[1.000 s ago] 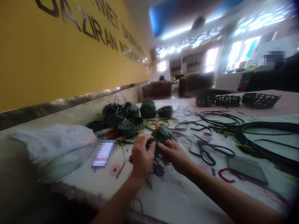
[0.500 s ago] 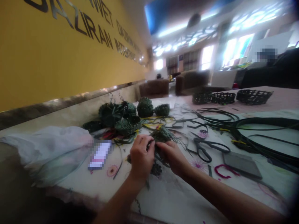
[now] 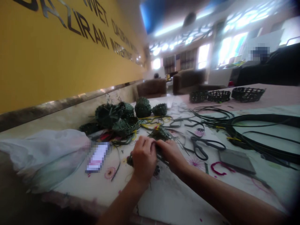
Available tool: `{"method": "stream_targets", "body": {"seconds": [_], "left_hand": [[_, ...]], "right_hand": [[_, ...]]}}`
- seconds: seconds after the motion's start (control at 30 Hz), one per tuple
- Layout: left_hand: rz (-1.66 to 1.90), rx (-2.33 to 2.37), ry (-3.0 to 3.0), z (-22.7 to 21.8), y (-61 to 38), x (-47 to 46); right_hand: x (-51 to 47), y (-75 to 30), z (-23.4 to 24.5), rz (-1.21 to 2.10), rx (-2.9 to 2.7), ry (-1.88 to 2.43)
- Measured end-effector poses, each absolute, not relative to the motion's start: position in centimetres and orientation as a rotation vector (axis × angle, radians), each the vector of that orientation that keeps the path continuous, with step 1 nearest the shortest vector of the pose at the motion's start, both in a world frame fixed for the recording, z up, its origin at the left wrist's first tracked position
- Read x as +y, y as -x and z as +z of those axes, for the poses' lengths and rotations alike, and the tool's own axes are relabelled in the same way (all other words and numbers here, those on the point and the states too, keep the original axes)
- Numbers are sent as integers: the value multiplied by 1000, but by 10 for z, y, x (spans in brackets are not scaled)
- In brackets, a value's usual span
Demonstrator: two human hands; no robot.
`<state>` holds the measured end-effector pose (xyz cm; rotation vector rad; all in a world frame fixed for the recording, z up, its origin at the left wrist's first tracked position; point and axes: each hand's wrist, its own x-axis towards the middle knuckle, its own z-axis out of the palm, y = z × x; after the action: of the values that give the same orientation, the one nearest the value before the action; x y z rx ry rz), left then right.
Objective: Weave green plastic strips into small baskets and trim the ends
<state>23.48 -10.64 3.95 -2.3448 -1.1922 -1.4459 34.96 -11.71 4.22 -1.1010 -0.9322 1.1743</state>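
**Centrally: green woven piece (image 3: 160,133)**

Held near the middle of the table (image 3: 168,200), between curled left hand (image 3: 144,157) and pinching right hand (image 3: 172,154). To the right, black scissors (image 3: 194,141); farther left, green baskets (image 3: 142,107); near left, white bag (image 3: 51,150).

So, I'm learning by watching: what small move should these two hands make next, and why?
Probably a gentle tug by the right hand while the left hand steadies: both are curled close together at the near side of a green woven piece, and the scissors lie apart. What the fingertips grip is hidden.
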Motion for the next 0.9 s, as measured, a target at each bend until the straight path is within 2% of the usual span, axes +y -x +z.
{"method": "stream_targets", "body": {"seconds": [0.27, 0.5, 0.9], "left_hand": [[-1493, -1272, 2356, 45, -229, -104], [-1566, -1508, 2391, 50, -201, -89], [-1506, -1456, 2389, 42, -207, -100]], "right_hand": [[-118, -352, 38, 1249, -1011, 1027], [-107, -354, 25, 1409, -1239, 670], [-114, -339, 20, 1173, -1168, 889]]}}
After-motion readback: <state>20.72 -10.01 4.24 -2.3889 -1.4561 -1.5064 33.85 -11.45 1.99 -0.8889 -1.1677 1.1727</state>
